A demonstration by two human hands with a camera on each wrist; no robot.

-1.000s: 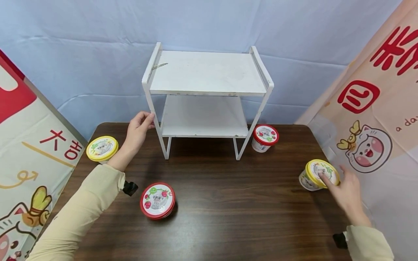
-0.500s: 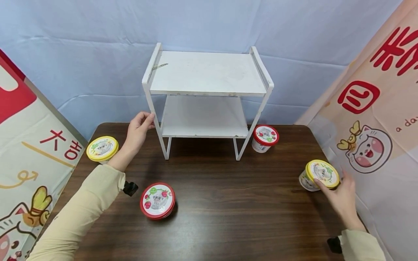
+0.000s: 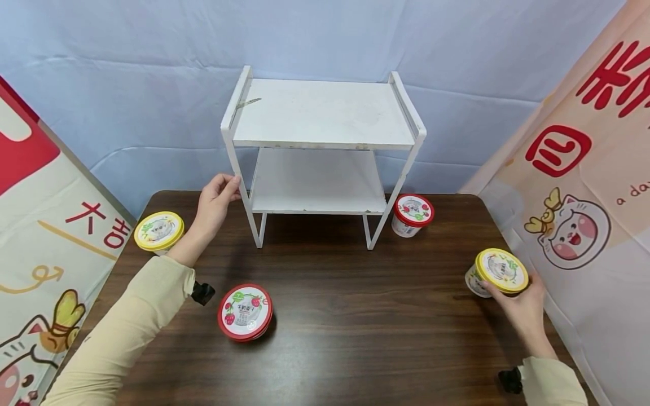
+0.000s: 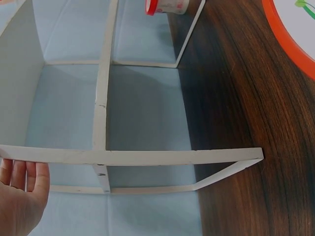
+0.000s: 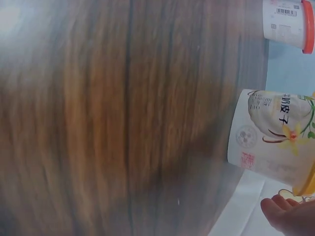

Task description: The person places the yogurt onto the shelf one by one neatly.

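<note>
My left hand (image 3: 215,197) pinches the left front leg of a white two-tier shelf rack (image 3: 325,113). In the left wrist view, the fingertips (image 4: 30,169) meet the leg near the upper tier. At the right, my right hand (image 3: 525,307) spreads around the near side of a yellow-lidded tub (image 3: 503,270), thumb at the lid's left edge and fingers at its right. The tub stands on the table. In the right wrist view, the tub's printed wall (image 5: 270,137) shows, with fingertips (image 5: 273,209) just beside the lid rim; the thumb is out of sight there.
A red-lidded tub (image 3: 245,313) stands front left, and another red-lidded tub (image 3: 413,213) is beside the rack's right leg. Behind my left forearm sits a second yellow-lidded tub (image 3: 159,231). Printed cloths flank the brown table (image 3: 355,338); a blue cloth (image 3: 457,84) hangs behind.
My right hand has drawn back slightly toward the near left, its thumb sliding from above the lid to the rim's left side. My left hand, the rack and the tubs stay put.
</note>
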